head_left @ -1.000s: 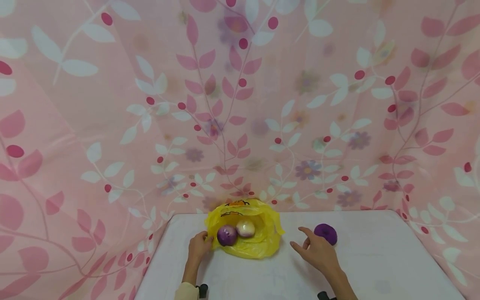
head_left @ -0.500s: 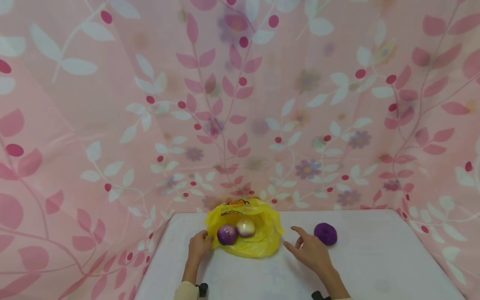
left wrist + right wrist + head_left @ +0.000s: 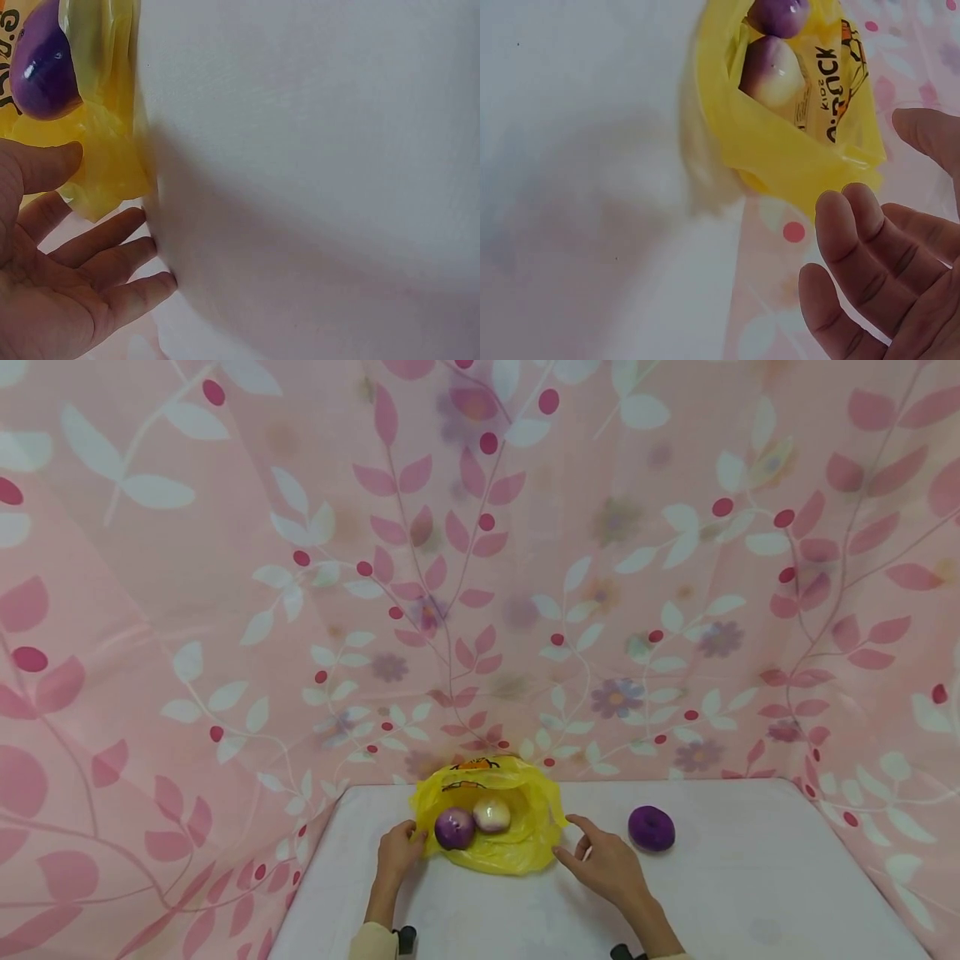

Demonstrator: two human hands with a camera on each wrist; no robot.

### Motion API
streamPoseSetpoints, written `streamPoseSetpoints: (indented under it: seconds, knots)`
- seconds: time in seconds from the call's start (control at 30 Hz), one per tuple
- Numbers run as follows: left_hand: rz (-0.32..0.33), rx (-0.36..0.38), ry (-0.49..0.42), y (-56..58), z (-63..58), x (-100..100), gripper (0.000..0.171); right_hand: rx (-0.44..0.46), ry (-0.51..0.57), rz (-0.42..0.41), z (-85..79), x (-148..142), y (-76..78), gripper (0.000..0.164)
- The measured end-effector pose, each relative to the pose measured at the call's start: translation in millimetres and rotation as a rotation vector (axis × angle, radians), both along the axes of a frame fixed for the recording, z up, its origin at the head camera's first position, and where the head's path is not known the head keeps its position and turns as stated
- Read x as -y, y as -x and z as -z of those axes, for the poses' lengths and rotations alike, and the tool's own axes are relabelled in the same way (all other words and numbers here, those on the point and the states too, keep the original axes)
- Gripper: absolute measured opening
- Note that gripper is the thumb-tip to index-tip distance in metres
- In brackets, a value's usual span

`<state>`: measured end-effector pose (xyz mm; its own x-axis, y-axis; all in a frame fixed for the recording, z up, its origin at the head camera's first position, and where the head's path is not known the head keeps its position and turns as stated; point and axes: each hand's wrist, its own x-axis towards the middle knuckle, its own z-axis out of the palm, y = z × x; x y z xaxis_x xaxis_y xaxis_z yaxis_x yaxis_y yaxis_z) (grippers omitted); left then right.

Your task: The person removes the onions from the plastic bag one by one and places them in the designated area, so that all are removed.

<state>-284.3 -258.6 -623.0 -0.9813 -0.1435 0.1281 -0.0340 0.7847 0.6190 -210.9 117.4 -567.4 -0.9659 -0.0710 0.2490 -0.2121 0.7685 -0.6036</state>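
Observation:
A yellow plastic bag (image 3: pixel 525 852) with black lettering lies at the table's back, its mouth spread toward me. Inside sit two glossy round turnip-like vegetables: a mostly purple one (image 3: pixel 453 829) at left and a paler cream one (image 3: pixel 491 816) beside it. My left hand (image 3: pixel 399 852) pinches the bag's left edge between thumb (image 3: pixel 52 165) and index finger, its other fingers spread. At the bag's right edge is my right hand (image 3: pixel 606 864), thumb and fingers apart and holding nothing. In the right wrist view its fingertips (image 3: pixel 834 214) are close to the yellow plastic.
To the right of my right hand, a dark purple round thing with a dimpled top (image 3: pixel 651 828) lies on the white-covered table (image 3: pixel 750 893). A pink floral cloth (image 3: pixel 480 568) hangs behind and along both sides.
My right hand has moved left, away from the purple round thing and up to the bag's right edge. The left hand keeps its hold on the bag.

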Motion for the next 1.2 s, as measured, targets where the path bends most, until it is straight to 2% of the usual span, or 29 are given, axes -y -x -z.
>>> streamPoseSetpoints:
  seconds: [0.37,0.87,1.03,1.2]
  knots:
    - [-0.001,0.005,-0.003,-0.7,-1.6,-0.2,0.016,0.019,-0.009,-0.036,3.5,12.8,-0.3,0.059]
    - [0.004,0.029,-0.014,-1.9,-2.4,0.5,0.019,-0.032,0.032,-0.123,13.8,31.3,2.0,0.061]
    - [0.004,0.011,-0.001,-1.3,-1.5,0.4,0.018,0.017,0.015,-0.129,15.4,38.1,4.9,0.061]
    - [-0.008,0.040,-0.018,-0.7,-2.1,0.0,0.021,0.054,0.027,-0.141,13.9,43.9,6.8,0.062]
